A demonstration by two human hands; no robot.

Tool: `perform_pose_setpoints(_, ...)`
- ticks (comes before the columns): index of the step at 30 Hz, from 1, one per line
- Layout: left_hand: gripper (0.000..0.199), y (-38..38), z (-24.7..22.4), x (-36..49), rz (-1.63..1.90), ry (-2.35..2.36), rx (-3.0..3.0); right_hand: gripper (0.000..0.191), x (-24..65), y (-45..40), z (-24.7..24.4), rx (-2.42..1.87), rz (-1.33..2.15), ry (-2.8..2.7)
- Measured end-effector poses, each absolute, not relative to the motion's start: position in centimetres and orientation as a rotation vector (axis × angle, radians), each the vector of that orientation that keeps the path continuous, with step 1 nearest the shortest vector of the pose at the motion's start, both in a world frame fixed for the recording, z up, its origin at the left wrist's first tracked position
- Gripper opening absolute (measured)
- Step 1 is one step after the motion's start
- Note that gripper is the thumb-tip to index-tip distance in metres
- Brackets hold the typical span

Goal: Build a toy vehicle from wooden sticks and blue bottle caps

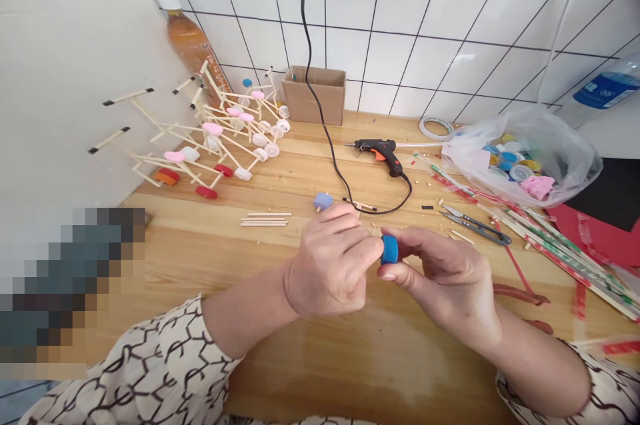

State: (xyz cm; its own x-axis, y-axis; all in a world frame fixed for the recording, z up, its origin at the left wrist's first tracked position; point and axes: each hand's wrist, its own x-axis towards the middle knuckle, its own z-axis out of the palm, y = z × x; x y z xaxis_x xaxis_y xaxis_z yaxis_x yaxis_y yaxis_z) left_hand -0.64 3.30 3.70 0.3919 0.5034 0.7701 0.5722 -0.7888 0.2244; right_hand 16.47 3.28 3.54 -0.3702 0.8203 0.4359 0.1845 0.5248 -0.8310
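Note:
A blue bottle cap (389, 250) is pinched between the thumb and fingers of my right hand (450, 285). My left hand (335, 262) is closed in a fist, its knuckles up against the cap's left side; whatever its fingers hold is hidden. Just beyond my left hand, a light blue bottle cap (323, 200) sits on the table next to a small black-tipped stick assembly (361, 204). Several thin wooden sticks (265, 219) lie left of it. Behind stands the hot glue gun (379, 150), its nose pointing left.
Stick frames with cap wheels (215, 127) stand at back left by a tea bottle (190, 38) and cardboard box (317, 95). A black cord (315, 88) hangs down across the table. Right are snips (475, 225), wrapped sticks (565, 245) and a plastic bag (575, 152) of caps.

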Motion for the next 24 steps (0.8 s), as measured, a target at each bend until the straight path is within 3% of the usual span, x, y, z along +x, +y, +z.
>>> perform_pose_setpoints(12, 0.011, 4.3, 3.8, -0.9, -1.270, -1.191, -2.664, 0.031, 17.2, 4.6, 4.4, -0.981, 0.856, -1.939)
perform_pose_setpoints(17, 0.038, 4.3, 4.5, -1.4, -1.344, -1.380, -2.701, 0.028, 17.6, 5.8, 4.2, -1.067, 1.058, -1.754)
perform_pose_setpoints(24, 0.048, 4.4, 5.4, -2.2, -1.482, -1.698, -2.708, 0.032, 18.0, 5.9, 4.6, -1.090, 1.200, -1.599)
